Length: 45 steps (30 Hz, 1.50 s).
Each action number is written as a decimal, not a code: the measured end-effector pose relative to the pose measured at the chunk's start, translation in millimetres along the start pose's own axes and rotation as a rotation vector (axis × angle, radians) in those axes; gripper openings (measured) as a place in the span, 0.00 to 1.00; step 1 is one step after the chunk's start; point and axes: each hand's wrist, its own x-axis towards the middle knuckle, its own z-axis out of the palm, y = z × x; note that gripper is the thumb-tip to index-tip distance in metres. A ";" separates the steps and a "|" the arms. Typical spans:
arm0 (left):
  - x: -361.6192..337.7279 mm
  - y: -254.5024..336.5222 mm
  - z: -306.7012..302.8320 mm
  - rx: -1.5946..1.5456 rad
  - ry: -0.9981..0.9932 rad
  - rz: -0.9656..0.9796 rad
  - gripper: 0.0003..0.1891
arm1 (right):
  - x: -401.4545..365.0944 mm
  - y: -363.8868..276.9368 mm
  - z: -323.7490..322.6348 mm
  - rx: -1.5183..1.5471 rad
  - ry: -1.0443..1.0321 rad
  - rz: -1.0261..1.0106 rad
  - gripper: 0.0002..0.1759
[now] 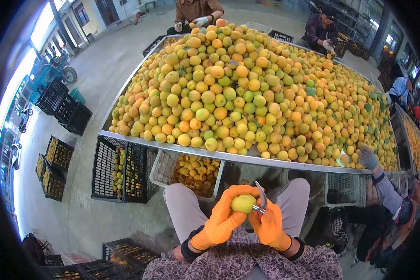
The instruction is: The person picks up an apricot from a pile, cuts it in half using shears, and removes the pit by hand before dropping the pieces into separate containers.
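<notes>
My left hand (pixel 223 218), in an orange glove, is closed around a yellow-green apricot (pixel 243 204) above my lap. My right hand (pixel 271 227), gloved the same way, grips a small knife (pixel 262 195) whose curved metal blade points upward. A short shiny metal piece (pixel 258 209) by the right fingers reaches the apricot's right side; I cannot make out whether it belongs to the knife. Just beyond my knees, a large heap of apricots (pixel 219 98) fills a metal-rimmed table (pixel 247 159).
Under the table edge stand a grey bin (pixel 161 169) of cut fruit pieces and a black crate (pixel 102 168) with whole fruit. More black crates (pixel 58 154) are on the floor at left. Co-workers sit around the heap; one gloved hand (pixel 368 157) touches it at right.
</notes>
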 end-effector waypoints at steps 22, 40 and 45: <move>22.5 1.7 -30.0 -0.413 -0.033 -0.006 0.34 | 5.0 -36.7 3.9 0.013 -0.092 0.315 0.27; 11.8 13.1 -5.7 -0.233 -0.108 0.094 0.39 | -4.6 -19.5 1.7 -0.194 -0.191 0.073 0.27; 10.5 32.0 -19.3 -0.005 -0.191 0.031 0.44 | -0.7 -22.9 -13.1 -0.181 -0.268 0.095 0.28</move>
